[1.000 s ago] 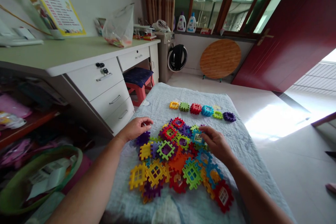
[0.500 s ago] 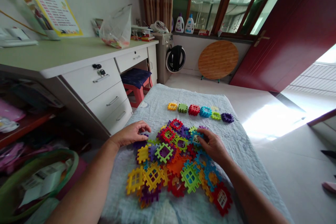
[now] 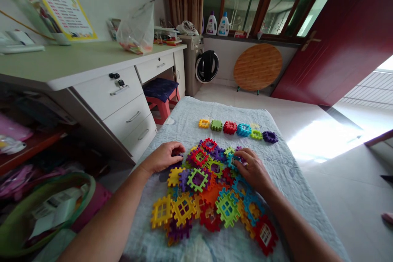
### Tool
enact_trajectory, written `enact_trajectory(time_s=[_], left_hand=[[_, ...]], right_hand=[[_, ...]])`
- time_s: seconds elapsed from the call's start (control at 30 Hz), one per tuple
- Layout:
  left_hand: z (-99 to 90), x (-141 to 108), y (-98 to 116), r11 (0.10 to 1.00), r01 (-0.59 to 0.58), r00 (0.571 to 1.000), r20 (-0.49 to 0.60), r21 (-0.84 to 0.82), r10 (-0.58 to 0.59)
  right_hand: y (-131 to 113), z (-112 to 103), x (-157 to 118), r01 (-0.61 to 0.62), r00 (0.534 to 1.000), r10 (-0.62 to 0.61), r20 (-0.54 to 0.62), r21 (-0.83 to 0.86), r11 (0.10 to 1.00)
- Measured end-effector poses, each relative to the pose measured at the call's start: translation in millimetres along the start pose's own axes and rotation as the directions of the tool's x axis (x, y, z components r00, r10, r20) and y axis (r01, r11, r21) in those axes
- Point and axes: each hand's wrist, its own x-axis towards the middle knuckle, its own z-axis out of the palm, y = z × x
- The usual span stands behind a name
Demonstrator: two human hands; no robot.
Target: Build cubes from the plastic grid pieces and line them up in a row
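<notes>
A heap of colourful plastic pieces with notched edges, among them a green window piece [image 3: 227, 208] and an orange one [image 3: 211, 193], lies on the cloth-covered surface [image 3: 196, 106]. My left hand [image 3: 164, 156] rests at the heap's left edge, fingers curled over purple pieces partly hidden beneath it. At the right edge, my right hand [image 3: 252, 168] has its fingertips on a blue piece [image 3: 232, 161]. Behind the heap runs a row of stacked pieces: yellow [image 3: 204, 123], green [image 3: 216, 125], red [image 3: 230, 127], blue [image 3: 244, 129], light green [image 3: 256, 134] and purple [image 3: 270, 137].
A white desk [image 3: 129, 104] with drawers stands at the left, a stool [image 3: 161, 90] beside it. The green-rimmed basket [image 3: 89, 196] is at lower left. Farther back are a washing machine [image 3: 193, 65], a round wooden board [image 3: 258, 67] and a red door [image 3: 325, 41].
My left hand has shifted right, farther over the heap's left edge. My right hand stays by the blue piece. The view has shifted slightly.
</notes>
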Motion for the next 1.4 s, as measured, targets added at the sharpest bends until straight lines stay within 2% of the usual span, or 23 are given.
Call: enact_trajectory(time_s=[0.1, 0.17, 0.2, 0.27, 0.33, 0.4, 0.83, 0.93, 1.03, 1.1, 1.17, 1.23, 1.4], left_hand=[[-2.2, 2.1, -0.7, 0.999, 0.014, 0.988, -0.151, -0.038, -0.020], [-10.1, 0.2, -3.6, 0.997, 0.063, 0.977, -0.198, -0.050, -0.072], [-15.1, -1.8, -5.5, 0.995, 0.086, 0.979, -0.184, -0.043, -0.092], [-25.0, -6.7, -8.4, 0.995, 0.104, 0.992, -0.076, 0.001, -0.103], [-31.7, -11.4, -9.1, 0.996, 0.076, 0.995, 0.062, 0.055, -0.079], [-34.0, -14.5, -7.2, 0.995, 0.041, 0.988, 0.144, 0.092, -0.054], [-35.2, -16.3, 4.2, 0.994, -0.066, 0.959, 0.281, 0.085, 0.040], [-29.7, -12.7, 4.5, 0.991, -0.059, 0.975, 0.220, 0.124, 0.030], [-18.8, -6.0, 3.2, 0.980, -0.064, 0.998, 0.034, 0.188, 0.058], [-11.6, -1.9, 3.0, 0.971, -0.069, 0.990, -0.107, 0.228, 0.095], [-6.0, 0.4, 4.9, 0.968, -0.082, 0.975, -0.182, 0.239, 0.128], [-1.3, 0.9, 8.9, 0.967, -0.117, 0.970, -0.185, 0.224, 0.160], [14.6, 3.9, 21.3, 0.956, -0.191, 0.970, -0.106, 0.224, 0.219]], right_hand=[[1.9, 0.2, -0.7, 0.009, 1.000, -0.009, 0.008, 0.005, 1.000], [3.4, 0.3, -1.3, 0.010, 1.000, -0.011, 0.014, 0.006, 1.000], [4.1, 0.5, -1.5, 0.012, 1.000, -0.012, 0.013, 0.006, 1.000], [5.3, 0.8, -1.9, 0.015, 1.000, -0.015, 0.004, 0.005, 1.000], [6.3, 0.9, -2.1, 0.012, 1.000, -0.012, -0.002, 0.005, 1.000], [7.4, 0.3, -2.2, 0.004, 1.000, -0.004, -0.003, 0.007, 1.000], [10.5, -2.9, -1.4, -0.044, 0.999, 0.045, -0.009, 0.022, 0.999], [10.5, -2.9, -1.0, -0.049, 0.999, 0.049, -0.006, 0.028, 0.998], [10.4, -3.1, -0.6, -0.053, 0.999, 0.053, -0.001, 0.029, 0.998], [10.3, -3.3, -0.4, -0.053, 0.999, 0.053, -0.003, 0.026, 0.998], [10.3, -3.4, -0.2, -0.051, 0.999, 0.051, -0.002, 0.025, 0.998], [10.4, -3.5, -0.2, -0.050, 0.999, 0.050, 0.000, 0.028, 0.998], [11.2, -3.6, -0.2, -0.046, 0.999, 0.045, 0.015, 0.025, 0.999]])
